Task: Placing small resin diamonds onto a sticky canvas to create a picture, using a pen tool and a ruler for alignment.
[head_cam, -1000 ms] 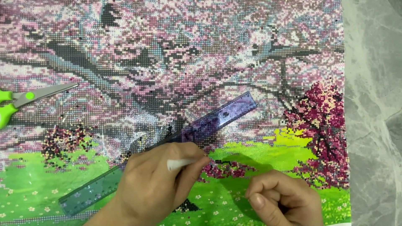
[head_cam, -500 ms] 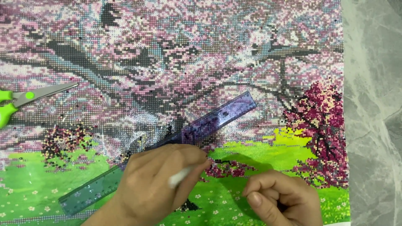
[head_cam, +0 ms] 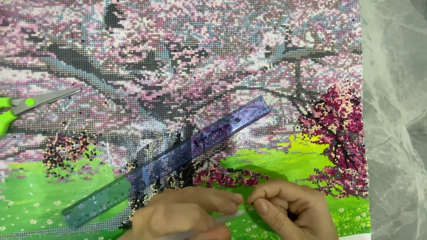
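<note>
A bead-mosaic canvas (head_cam: pixel 187 58) of pink blossom trees over green grass fills the view. A translucent purple ruler (head_cam: pixel 173 158) lies slanted across its lower middle. My left hand (head_cam: pixel 187 213) sits at the bottom edge, below the ruler, gripping a white pen-like stick (head_cam: pixel 224 218). My right hand (head_cam: pixel 291 211) is beside it with curled fingers. Its thumb and forefinger meet the left hand's fingertips, pinched together. What lies between them is too small to make out.
Green-handled scissors (head_cam: pixel 26 106) lie shut on the canvas at the left edge. A crinkled clear film (head_cam: pixel 133 144) covers part of the picture near the ruler. Grey marbled tabletop (head_cam: pixel 396 124) runs along the right of the canvas.
Both hands slid down toward the bottom edge. The left hand came off the ruler, and the right hand's fingertips moved in against the left hand's. The white stick tilted lower.
</note>
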